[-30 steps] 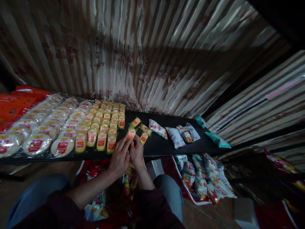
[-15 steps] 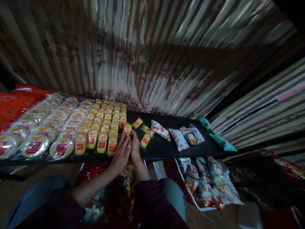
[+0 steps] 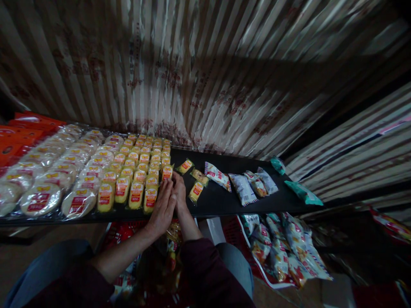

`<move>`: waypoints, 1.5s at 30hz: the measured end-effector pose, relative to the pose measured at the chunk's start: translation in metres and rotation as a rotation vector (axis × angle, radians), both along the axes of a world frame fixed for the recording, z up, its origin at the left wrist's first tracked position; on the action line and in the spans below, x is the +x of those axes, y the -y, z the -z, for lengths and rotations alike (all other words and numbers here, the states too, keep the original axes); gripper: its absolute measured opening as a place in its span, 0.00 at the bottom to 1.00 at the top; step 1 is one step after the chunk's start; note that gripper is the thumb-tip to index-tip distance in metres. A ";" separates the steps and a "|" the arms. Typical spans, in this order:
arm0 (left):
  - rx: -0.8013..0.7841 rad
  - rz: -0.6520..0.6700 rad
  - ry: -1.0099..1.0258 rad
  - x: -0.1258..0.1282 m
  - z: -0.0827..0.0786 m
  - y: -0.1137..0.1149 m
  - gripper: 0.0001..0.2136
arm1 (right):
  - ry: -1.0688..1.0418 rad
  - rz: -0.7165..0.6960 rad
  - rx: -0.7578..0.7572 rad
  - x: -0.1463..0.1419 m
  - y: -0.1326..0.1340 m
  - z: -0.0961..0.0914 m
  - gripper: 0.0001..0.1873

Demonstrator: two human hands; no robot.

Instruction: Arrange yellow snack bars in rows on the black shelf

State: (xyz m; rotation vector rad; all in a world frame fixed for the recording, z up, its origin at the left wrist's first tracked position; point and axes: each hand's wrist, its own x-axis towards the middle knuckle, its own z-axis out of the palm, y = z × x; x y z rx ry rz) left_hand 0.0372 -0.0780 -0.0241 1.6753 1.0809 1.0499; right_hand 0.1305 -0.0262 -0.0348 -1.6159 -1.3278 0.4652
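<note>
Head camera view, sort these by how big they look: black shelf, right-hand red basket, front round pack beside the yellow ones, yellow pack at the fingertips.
Largest to smallest:
Black shelf
Right-hand red basket
Front round pack
Yellow pack, partly hidden

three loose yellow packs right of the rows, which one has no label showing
The middle pack; the far pack and the near pack both show orange-red labels.

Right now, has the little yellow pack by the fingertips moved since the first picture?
Yes. On the black shelf, the yellow pack moved left, away from the loose packs, toward the neat rows.
</note>
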 end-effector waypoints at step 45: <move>0.069 -0.035 -0.084 0.004 0.009 -0.002 0.24 | 0.000 -0.003 -0.034 0.001 0.003 0.000 0.17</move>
